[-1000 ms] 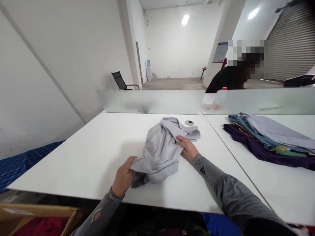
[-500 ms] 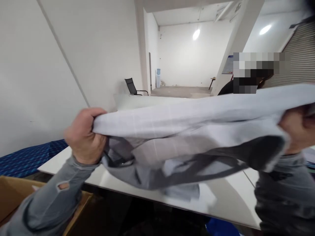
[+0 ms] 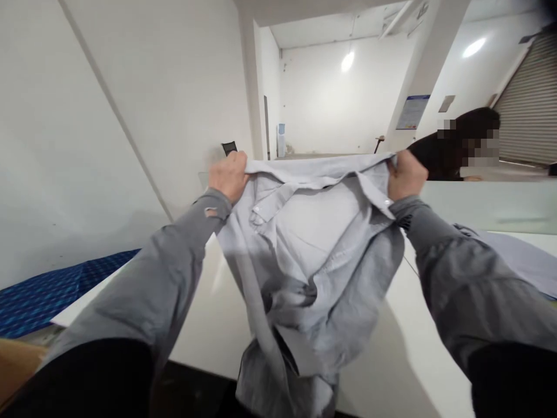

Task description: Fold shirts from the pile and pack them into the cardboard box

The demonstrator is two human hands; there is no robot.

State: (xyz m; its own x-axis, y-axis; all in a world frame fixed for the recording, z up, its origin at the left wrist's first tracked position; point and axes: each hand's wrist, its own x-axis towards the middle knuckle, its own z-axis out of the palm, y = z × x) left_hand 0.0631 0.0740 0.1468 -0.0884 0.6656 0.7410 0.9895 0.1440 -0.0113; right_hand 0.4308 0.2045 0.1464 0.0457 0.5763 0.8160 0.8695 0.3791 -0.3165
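A light grey button-up shirt [image 3: 322, 226] hangs stretched between my two hands above the white table [image 3: 204, 302]. My left hand [image 3: 228, 174] is closed round one end of the shirt's upper edge, near the shoulder. At the other end, my right hand [image 3: 408, 175] grips the fabric beside the collar. The collar and front opening face me, with small buttons showing near the collar points. Below, the body and sleeves fall in loose folds, and the lowest part droops past the table's near edge.
To the right lies a greyish-lilac cloth [image 3: 517, 255] on the table, before a low pale partition [image 3: 500, 203]. A person in black [image 3: 439, 151] leans beyond it. At left are blue patterned fabric [image 3: 65, 284] and a cardboard box [image 3: 20, 368]. A chair [image 3: 228, 148] stands behind.
My hands have moved farther out and closer together. The shirt, earlier pulled wide and bunched near me, now hangs down with its collar and front opening visible.
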